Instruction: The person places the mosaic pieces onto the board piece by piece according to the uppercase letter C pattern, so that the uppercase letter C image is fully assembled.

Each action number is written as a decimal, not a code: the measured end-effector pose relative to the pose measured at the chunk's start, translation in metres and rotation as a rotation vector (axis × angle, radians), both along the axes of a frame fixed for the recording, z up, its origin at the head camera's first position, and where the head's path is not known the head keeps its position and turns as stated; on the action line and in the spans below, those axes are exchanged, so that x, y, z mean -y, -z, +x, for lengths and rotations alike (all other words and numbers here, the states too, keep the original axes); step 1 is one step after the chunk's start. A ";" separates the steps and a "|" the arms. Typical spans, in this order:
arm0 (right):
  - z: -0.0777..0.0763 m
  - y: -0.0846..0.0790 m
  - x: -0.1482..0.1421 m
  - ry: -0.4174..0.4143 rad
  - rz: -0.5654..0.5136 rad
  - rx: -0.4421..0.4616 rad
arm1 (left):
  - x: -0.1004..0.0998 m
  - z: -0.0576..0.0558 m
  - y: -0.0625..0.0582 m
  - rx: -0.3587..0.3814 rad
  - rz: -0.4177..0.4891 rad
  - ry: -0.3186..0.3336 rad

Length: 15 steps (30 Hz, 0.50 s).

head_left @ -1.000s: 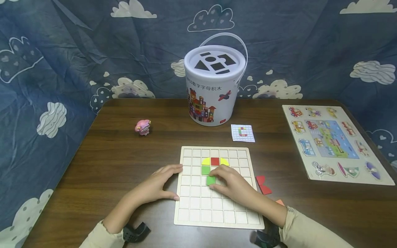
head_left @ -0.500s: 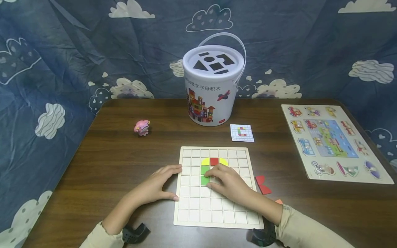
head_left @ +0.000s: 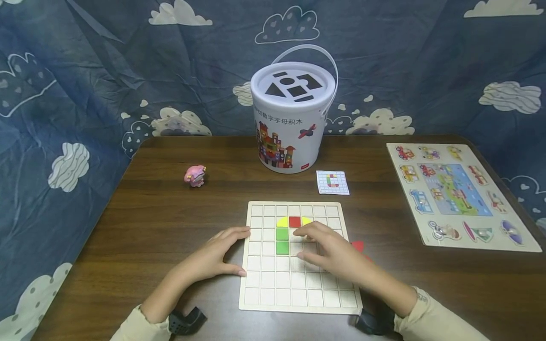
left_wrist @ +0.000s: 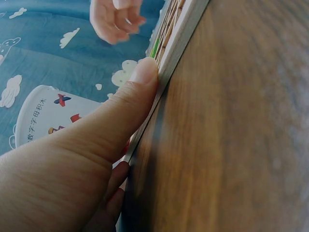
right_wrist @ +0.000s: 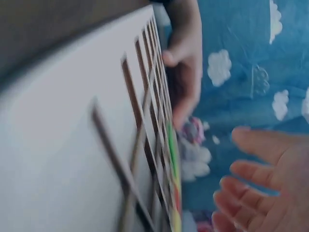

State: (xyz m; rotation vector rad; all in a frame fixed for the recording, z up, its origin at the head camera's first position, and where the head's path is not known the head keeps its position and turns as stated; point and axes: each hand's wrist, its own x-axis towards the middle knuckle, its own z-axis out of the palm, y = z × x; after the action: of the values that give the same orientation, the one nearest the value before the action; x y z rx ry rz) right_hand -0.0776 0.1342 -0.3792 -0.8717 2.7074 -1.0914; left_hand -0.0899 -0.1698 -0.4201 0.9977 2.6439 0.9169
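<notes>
A pale wooden grid board lies flat on the table. In its upper part sit a yellow rounded piece, a red square and a second yellow piece, partly covered by fingers. Below the left yellow piece, two green squares stand one under the other. My left hand rests at the board's left edge, thumb and fingertips against its side. Over the middle of the board hovers my right hand, fingers apart and holding nothing; in the right wrist view its fingers spread beside the grid.
Red pieces lie right of the board, partly behind my right hand. Beyond the board are a printed pattern card, a white lidded bucket and a pink figurine. A picture puzzle board lies at the far right.
The lower green square slid left into line under the upper one. My right hand then let go of it and moved up and right. The left hand stayed at the board's edge.
</notes>
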 end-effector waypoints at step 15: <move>0.022 -0.004 -0.081 0.234 0.055 -0.155 | 0.000 0.001 0.000 0.005 -0.002 -0.005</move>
State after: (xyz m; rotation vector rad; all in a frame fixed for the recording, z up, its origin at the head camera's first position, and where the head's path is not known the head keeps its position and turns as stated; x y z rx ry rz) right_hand -0.0560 0.2149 -0.3748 -0.6701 3.0149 -1.0209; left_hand -0.0893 -0.1701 -0.4202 0.9880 2.6442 0.9157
